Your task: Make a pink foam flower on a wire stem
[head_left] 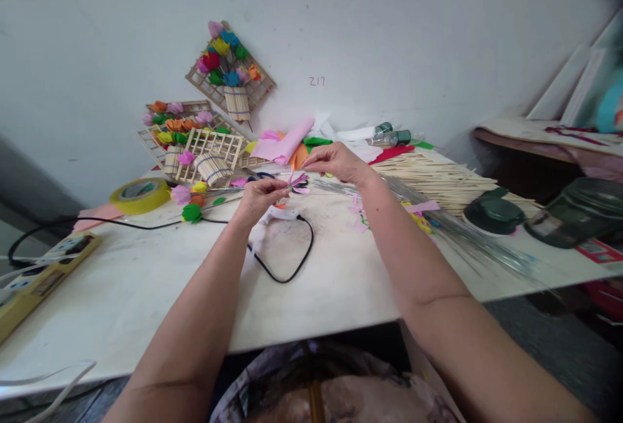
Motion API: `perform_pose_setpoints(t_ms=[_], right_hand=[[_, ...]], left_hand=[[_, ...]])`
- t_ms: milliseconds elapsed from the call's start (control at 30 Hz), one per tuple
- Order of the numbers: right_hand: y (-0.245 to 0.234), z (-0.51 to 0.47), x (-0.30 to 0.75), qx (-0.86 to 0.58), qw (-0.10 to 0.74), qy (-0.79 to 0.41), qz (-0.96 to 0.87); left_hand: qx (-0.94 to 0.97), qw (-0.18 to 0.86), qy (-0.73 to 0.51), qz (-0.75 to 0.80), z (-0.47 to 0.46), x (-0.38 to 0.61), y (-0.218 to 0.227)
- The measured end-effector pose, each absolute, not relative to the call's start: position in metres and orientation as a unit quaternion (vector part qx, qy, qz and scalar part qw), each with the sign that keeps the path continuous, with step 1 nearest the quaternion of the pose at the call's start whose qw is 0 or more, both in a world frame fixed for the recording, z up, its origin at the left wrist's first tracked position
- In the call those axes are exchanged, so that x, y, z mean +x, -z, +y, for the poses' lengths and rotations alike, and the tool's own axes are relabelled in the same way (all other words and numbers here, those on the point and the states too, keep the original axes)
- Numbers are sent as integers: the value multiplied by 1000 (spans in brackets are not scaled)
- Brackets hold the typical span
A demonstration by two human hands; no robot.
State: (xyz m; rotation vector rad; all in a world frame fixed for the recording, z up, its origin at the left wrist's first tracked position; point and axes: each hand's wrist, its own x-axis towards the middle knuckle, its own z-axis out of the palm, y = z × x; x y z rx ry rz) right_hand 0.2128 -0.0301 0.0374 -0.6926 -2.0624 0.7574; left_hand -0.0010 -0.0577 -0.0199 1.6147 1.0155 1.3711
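Observation:
My left hand (pixel 261 200) pinches a small bunch of pink paper strips (pixel 298 180) that fan out past the fingertips. Up and to the right of it, my right hand (pixel 338 162) is closed in a pinch, apart from the bunch; whatever it may hold is too small to tell. Below the left hand lies a white glue gun (pixel 282 214), partly hidden by that hand, its black cord looping over the table. Dark scissor handles (pixel 261 177) show behind the left hand. Sheets of pink paper (pixel 287 142) lie beyond both hands.
Wooden lattice panels with paper flowers (pixel 209 144) lean at the back left, near a yellow tape roll (pixel 140 196). A power strip (pixel 46 280) lies at left. Thin wires (pixel 452 241), bamboo sticks (pixel 433 176) and a dark green glass jar (pixel 574 212) occupy the right side.

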Motion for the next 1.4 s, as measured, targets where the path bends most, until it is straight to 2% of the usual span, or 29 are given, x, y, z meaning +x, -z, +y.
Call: perform_pose_setpoints(t_ms=[900, 1200, 1400], right_hand=[[-35, -24, 215, -225, 373, -252, -864], [-38, -32, 213, -284, 349, -307, -838], [-37, -33, 215, -288, 324, -349, -831]], left_hand=[[656, 392, -508, 398, -55, -4, 26], [725, 351, -440, 397, -59, -2, 20], [736, 316, -449, 396, -60, -1, 19]])
